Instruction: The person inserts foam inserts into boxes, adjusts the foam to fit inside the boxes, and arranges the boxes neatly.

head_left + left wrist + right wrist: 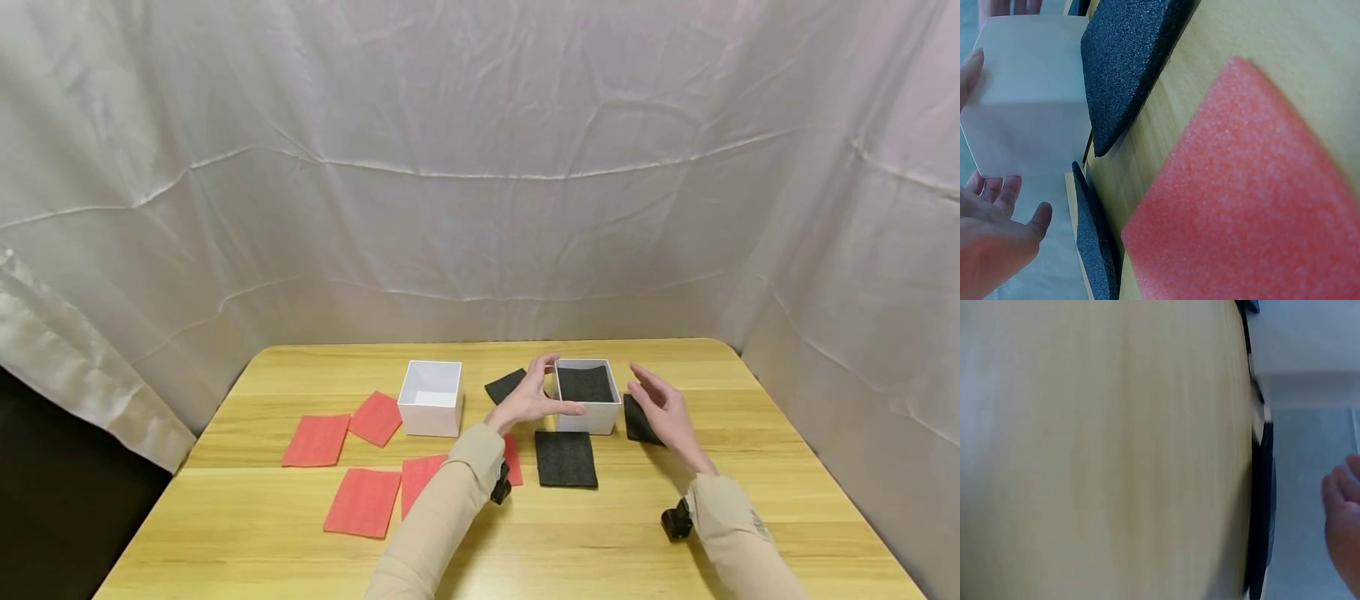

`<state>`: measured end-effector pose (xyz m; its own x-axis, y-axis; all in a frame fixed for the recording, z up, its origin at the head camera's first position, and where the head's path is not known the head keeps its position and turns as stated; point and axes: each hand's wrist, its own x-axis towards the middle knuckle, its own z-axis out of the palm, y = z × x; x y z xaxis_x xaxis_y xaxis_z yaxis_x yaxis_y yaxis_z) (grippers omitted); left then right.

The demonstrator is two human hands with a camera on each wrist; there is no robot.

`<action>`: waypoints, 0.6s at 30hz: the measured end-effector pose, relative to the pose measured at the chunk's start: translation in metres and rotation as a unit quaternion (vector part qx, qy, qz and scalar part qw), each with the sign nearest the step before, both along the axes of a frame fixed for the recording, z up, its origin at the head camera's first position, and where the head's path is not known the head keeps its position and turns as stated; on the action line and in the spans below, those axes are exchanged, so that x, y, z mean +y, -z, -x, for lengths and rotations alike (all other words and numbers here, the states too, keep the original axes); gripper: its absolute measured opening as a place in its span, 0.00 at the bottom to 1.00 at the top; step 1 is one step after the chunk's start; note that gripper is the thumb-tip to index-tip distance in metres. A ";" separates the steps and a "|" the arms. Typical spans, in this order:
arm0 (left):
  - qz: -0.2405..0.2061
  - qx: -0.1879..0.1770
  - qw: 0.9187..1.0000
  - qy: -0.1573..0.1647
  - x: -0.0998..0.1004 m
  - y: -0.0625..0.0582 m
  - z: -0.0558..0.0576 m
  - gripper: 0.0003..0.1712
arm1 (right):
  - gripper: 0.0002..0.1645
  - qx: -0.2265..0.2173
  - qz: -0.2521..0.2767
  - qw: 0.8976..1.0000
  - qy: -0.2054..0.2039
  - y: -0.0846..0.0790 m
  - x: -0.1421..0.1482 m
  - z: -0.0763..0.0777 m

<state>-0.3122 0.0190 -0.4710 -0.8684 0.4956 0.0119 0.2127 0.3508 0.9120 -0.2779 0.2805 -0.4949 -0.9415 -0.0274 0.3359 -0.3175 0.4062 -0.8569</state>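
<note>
My left hand (528, 400) spans the left side of a white box (592, 419), thumb along its front wall and fingertips at the back-left edge. Inside that box lies a black foam square (585, 383). To the right of the box, apart from it, my right hand (667, 412) is raised with nothing between its fingers. Partly covered by it is a black foam square (637, 421) on the table. Another black foam square (566, 458) lies in front of the box, and one more (504, 386) behind my left wrist.
A second white box (431, 417) stands left of my left hand. Several red foam squares lie on the wooden table (600, 550) at the left, including a red square (362, 502) near the front. My left forearm covers part of some. Pale curtains (480, 242) enclose the table.
</note>
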 end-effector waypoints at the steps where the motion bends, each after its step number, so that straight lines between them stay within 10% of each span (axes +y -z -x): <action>1: 0.000 0.000 1.000 0.000 0.000 0.000 0.000 0.58 | 0.30 -0.013 -0.008 1.000 0.008 0.000 0.003 -0.001; 18: 0.003 0.001 1.000 -0.001 0.000 0.000 0.000 0.58 | 0.42 -0.098 -0.081 0.987 0.095 0.003 0.032 -0.007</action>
